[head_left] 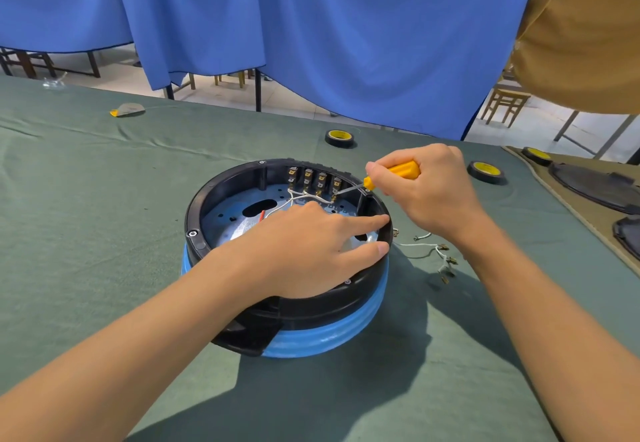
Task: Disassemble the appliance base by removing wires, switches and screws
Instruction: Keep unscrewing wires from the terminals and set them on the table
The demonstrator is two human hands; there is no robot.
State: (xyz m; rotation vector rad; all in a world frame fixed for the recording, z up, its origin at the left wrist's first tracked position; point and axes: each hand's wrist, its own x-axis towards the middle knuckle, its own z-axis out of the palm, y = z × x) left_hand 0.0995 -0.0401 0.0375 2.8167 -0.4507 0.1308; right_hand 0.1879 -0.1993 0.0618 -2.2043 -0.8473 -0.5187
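The hands are placed over the table (104,234), where the base (311,334) is pressed by the left hand (304,247), fingers straight across its right rim. The screwdriver (403,170) is gripped by the right hand (429,196), shaft slanted down-left onto the rightmost switch (336,184), where white wires (294,194) are attached.

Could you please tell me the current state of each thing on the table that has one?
Base: open on top, insides exposed.
Switches: four, mounted on far wall.
White wires: attached to the switches.
Loose wires: detached, lying on the cloth.
Screwdriver: gripped by right hand, tip at rightmost switch.
Left hand: fingers straight, resting on base.
Tape rolls: lying flat.
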